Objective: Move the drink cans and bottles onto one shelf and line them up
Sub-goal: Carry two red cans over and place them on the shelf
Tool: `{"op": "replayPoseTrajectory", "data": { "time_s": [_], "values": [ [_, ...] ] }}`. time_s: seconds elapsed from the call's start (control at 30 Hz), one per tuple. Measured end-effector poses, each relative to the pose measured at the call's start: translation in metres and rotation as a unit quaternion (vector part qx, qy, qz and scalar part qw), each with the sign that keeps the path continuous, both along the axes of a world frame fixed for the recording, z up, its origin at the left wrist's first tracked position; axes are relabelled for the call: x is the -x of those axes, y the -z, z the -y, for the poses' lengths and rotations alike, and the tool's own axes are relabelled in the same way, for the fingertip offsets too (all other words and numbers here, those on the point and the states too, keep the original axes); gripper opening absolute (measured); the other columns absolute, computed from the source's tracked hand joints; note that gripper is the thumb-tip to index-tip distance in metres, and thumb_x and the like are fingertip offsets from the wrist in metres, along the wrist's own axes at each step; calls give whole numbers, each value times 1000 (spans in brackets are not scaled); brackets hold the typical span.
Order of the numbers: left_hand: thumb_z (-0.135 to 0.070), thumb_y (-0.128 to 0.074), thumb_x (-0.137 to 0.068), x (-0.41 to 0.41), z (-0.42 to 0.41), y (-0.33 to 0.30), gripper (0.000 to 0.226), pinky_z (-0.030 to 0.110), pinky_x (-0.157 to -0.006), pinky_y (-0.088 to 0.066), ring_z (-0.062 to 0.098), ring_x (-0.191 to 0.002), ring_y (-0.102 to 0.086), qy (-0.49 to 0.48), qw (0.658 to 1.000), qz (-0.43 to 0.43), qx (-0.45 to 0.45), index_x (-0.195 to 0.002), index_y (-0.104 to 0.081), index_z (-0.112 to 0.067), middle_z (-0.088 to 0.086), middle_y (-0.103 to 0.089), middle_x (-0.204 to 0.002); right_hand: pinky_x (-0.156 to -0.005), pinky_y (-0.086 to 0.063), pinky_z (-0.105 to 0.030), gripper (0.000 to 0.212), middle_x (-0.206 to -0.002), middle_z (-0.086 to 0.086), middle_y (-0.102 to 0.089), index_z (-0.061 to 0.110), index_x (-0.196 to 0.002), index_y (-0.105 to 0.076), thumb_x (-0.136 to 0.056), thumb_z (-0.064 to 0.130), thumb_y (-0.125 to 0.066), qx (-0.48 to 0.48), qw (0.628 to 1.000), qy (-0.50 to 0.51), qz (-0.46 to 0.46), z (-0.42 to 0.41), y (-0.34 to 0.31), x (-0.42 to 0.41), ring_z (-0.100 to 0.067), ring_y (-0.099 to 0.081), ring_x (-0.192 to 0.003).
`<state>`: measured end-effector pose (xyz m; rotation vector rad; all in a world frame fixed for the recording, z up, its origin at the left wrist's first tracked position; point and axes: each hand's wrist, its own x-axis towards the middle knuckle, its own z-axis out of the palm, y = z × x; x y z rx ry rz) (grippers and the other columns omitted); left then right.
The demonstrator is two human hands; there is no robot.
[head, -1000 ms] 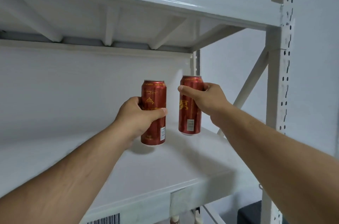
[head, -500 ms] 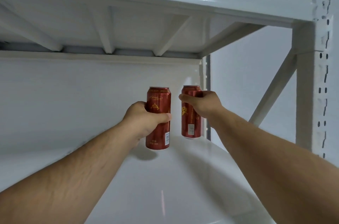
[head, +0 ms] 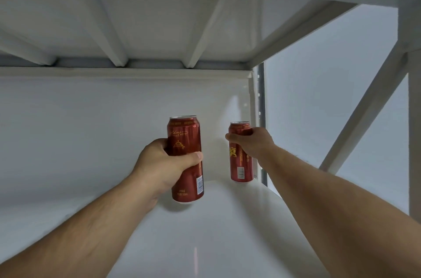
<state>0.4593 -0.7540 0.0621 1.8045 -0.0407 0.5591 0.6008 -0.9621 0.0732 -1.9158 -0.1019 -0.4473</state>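
Note:
Two tall red drink cans with gold print are inside a white shelf bay. My left hand (head: 166, 163) grips the nearer can (head: 185, 136) around its middle and holds it upright just above the shelf board (head: 216, 232). My right hand (head: 250, 143) wraps the upper part of the farther can (head: 240, 166), which is upright at the back right corner, its base at or just above the board.
The white shelf above (head: 136, 15) with its ribs hangs close over the cans. A back panel (head: 91, 129) closes the bay. On the right stand an upright post (head: 413, 118) and a diagonal brace (head: 364, 113).
Both hands pushed deeper into the bay. The right can travelled further back toward the rear right corner and lower, so the two cans are now wider apart.

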Motion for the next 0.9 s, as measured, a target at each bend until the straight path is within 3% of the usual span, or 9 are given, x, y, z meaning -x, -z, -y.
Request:
{"op": "replayPoseTrajectory", "data": {
  "time_s": [0.2, 0.5, 0.63, 0.73, 0.9],
  "values": [
    [-25, -89, -77, 0, -4, 1, 26, 22, -64, -48, 9, -85, -71, 8, 1000, 7, -7, -97, -73, -26, -7, -76, -94, -72, -50, -31, 40, -89, 1, -70, 18, -100, -68, -74, 43, -85, -4, 1000, -9, -15, 2, 6, -15, -16, -65, -78],
    [-26, -90, -74, 0, 0, 6, 29, 23, -68, -50, 11, -86, -74, 18, 1000, 1, -20, -99, -75, -25, -6, -77, -95, -55, -40, -24, 28, -82, 4, -64, 26, -83, -58, -80, 42, -81, -13, 999, -18, -25, 3, 8, -19, -10, -58, -67],
    [-27, -90, -73, 0, 1, 8, 30, 25, -68, -51, 12, -87, -74, 12, 1000, -2, -22, -99, -75, -25, -5, -77, -96, -66, -45, -27, 37, -88, 3, -65, 22, -102, -60, -81, 46, -79, -2, 999, -27, -30, 2, 9, -15, -13, -60, -73],
    [-27, -91, -73, 1, 2, 9, 32, 25, -68, -50, 13, -88, -73, 11, 1000, -3, -20, -100, -74, -26, -5, -76, -97, -79, -48, -34, 50, -103, -2, -69, 19, -118, -63, -81, 51, -76, 8, 999, -35, -40, 0, 9, -15, -24, -65, -93],
    [-26, -90, -74, 4, 2, 11, 31, 23, -66, -48, 9, -87, -71, 9, 1000, -5, -17, -99, -73, -27, -8, -73, -97, -94, -52, -42, 58, -109, -5, -71, 15, -123, -61, -82, 55, -73, 13, 997, -53, -59, -3, 10, -14, -27, -67, -101]
  ]
}}
